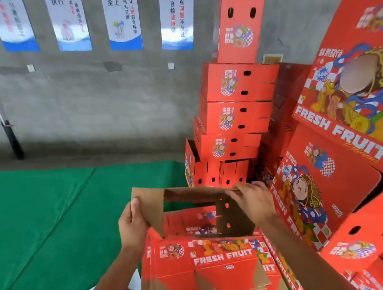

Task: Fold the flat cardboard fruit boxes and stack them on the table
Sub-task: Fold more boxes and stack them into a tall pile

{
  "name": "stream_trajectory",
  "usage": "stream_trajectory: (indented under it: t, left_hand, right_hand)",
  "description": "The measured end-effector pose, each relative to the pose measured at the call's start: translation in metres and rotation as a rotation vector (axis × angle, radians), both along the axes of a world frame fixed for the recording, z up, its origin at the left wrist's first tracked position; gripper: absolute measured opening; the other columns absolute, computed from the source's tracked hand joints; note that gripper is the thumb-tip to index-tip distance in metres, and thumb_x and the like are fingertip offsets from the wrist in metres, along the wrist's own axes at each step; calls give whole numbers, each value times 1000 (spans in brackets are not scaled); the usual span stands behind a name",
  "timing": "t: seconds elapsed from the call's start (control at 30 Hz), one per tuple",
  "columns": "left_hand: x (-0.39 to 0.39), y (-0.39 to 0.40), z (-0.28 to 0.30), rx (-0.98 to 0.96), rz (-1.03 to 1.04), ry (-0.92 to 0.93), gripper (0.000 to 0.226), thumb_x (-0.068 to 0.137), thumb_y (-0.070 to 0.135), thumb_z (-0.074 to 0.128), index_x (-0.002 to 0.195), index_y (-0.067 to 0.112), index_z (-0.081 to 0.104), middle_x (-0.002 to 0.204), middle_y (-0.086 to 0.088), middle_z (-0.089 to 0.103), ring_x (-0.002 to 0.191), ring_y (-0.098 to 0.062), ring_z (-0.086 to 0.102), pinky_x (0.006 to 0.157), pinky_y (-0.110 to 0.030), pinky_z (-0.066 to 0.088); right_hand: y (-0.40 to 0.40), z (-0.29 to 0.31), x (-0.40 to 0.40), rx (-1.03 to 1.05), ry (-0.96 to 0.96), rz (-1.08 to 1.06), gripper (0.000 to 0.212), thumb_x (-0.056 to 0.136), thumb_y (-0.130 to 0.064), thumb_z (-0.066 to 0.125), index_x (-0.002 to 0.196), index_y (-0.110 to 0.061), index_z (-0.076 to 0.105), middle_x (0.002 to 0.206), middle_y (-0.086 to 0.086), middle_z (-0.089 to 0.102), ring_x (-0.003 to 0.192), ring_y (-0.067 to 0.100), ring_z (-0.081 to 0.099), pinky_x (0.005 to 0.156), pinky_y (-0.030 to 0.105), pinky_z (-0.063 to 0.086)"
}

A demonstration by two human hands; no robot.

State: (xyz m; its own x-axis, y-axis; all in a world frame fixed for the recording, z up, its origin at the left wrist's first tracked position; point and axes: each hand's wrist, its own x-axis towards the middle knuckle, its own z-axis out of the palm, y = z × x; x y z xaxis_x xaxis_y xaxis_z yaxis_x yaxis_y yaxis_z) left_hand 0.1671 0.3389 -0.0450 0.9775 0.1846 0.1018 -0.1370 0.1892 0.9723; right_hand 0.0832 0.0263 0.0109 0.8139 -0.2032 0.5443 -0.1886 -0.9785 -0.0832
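My left hand (pixel 132 223) pinches the brown flap of a half-open box (pixel 191 205) and my right hand (pixel 253 201) curls over its far top edge, hands apart, above the flat red boxes (pixel 220 259) by the green table (pixel 40 217).
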Motion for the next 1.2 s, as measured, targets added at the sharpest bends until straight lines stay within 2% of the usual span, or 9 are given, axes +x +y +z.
stream_trajectory:
  t: [0.17,0.27,0.33,0.43,0.63,0.77,0.9,1.03,1.2]
  left_hand:
    - [6,3,29,44,258,3,43,106,33,47,68,12,44,65,-5,43,64,-25,41,60,-46,39]
    - [5,2,27,164,384,59,18,104,17,48,98,5,60,77,-10,57,71,-35,56,70,-46,47]
    - [1,-2,22,204,384,108,27,99,2,47,117,12,63,87,-14,64,73,-33,58,71,-40,47]
    - [2,-5,16,277,349,88,33,96,-2,45,98,18,71,100,-15,71,93,-39,65,83,-41,51]
    - [10,8,15,257,-29,-25,41,102,55,35,120,32,65,122,2,66,112,-16,56,97,-37,43]
    - [0,28,6,169,-214,-50,65,80,94,37,127,54,58,132,16,64,121,-9,59,105,-43,46]
    - [-12,23,9,375,-169,-62,89,87,66,68,160,40,24,155,7,45,132,-10,54,111,-39,45]
    - [-7,16,18,402,-160,-61,95,89,38,76,163,28,17,160,-4,40,135,-22,53,112,-47,45]
    - [-3,6,21,653,-155,-309,95,88,-7,70,163,20,19,168,7,22,155,-11,20,125,-36,22]
  right_hand:
    - [-8,63,10,229,-22,120,25,86,-54,76,87,-29,72,79,-9,74,77,18,66,70,30,44]
    - [-11,70,10,401,164,208,9,93,-36,73,96,-39,65,90,-22,73,62,0,61,72,29,49]
    - [-14,57,6,420,192,260,24,94,-22,71,91,-42,58,93,-22,69,64,-4,60,72,28,47]
    - [-21,33,0,407,237,412,25,96,-13,69,97,-38,70,106,-17,62,80,-10,58,80,26,45]
    - [-32,30,6,438,512,372,34,109,-43,46,140,-46,59,134,-15,66,96,2,70,93,30,53]
    - [-31,31,21,466,583,316,38,109,-49,40,145,-48,52,115,6,74,89,10,70,85,34,52]
    - [-24,34,34,473,582,314,37,110,-43,41,140,-35,62,135,-12,65,125,12,58,106,32,44]
    - [-30,26,30,457,265,170,41,107,-43,45,81,-16,63,71,-7,62,72,15,60,80,45,54]
    - [-15,16,10,930,-111,365,25,107,-34,53,96,-28,74,89,-7,73,84,10,70,80,25,53]
